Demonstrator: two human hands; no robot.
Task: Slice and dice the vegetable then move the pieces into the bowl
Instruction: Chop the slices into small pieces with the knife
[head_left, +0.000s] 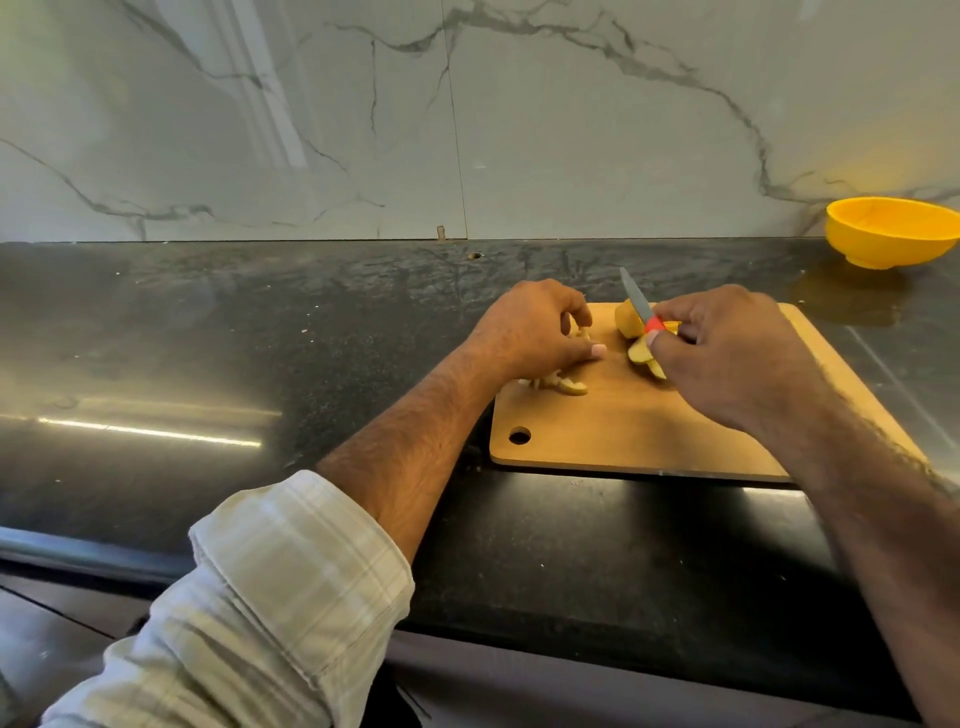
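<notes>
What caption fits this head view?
Right hand holds a knife over potato on the cutting board; left hand gathers cut pieces.

Matt wooden cutting board (649, 431) on glossy stone counter (208, 364).

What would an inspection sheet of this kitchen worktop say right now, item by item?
Surface: dark stone counter, glossy, with a wooden cutting board on it.
Job's things: potato partly sliced on the board; cut pieces near the left hand; yellow bowl far right by the wall, its inside hidden.
Clutter: nothing seen.
Grippers: right hand grips a red-handled knife; left hand curled over pieces.
Cables: nothing seen.
Surroundings: marble-pattern wall.
</notes>
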